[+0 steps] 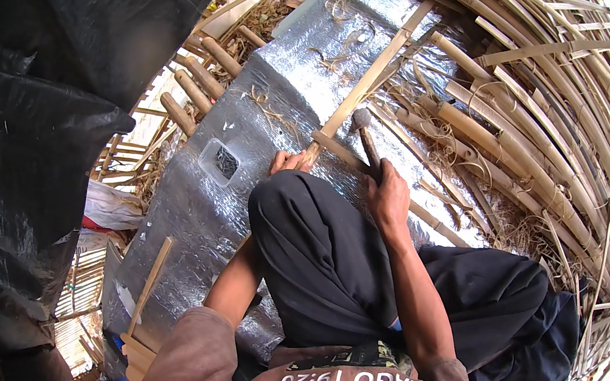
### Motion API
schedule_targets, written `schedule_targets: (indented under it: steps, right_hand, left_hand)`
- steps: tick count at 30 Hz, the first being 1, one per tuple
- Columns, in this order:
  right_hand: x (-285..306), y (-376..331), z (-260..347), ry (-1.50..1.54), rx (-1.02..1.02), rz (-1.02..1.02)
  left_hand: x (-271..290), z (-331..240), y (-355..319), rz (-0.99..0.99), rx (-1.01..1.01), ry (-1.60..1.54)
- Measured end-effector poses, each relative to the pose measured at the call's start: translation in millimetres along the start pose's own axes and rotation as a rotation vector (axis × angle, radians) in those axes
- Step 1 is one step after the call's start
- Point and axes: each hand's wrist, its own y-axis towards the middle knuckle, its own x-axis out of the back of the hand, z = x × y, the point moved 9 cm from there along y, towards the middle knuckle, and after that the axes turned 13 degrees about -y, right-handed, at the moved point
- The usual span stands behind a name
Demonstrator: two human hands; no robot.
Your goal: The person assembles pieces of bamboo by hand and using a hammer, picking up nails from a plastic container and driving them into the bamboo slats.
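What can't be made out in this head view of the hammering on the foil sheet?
- Left hand: palm and most fingers hidden behind the raised knee.
- Any nail under the hammer: too small to tell.
- Hammer handle: lower part covered by the right hand.
- Foil sheet: left edge hidden by black plastic.

Black plastic sheet (37, 105) at left; bamboo poles (542, 125) heaped at right.

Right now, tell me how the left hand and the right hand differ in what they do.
The right hand grips a hammer by its handle, head raised above the wooden slat; the left hand holds no tool and presses its fingers on that slat. The right reaches farther forward than the left. Both work over the silver foil sheet.
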Motion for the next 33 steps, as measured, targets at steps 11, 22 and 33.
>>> schedule_targets:
  steps: [11,22,33]
  right_hand:
    - [1.0,0.4,-3.1,-0.015,-0.021,-0.023]
    - [-4.1,-6.4,-16.3,0.018,0.021,-0.086]
    - [102.4,-66.2,-19.4,0.562,-0.277,-0.053]
  left_hand:
    - [-30.4,-16.9,7.3,0.221,-0.065,0.731]
    - [-34.7,-16.2,12.0,0.248,0.003,0.706]
    - [-30.8,-27.4,7.3,0.208,-0.014,0.652]
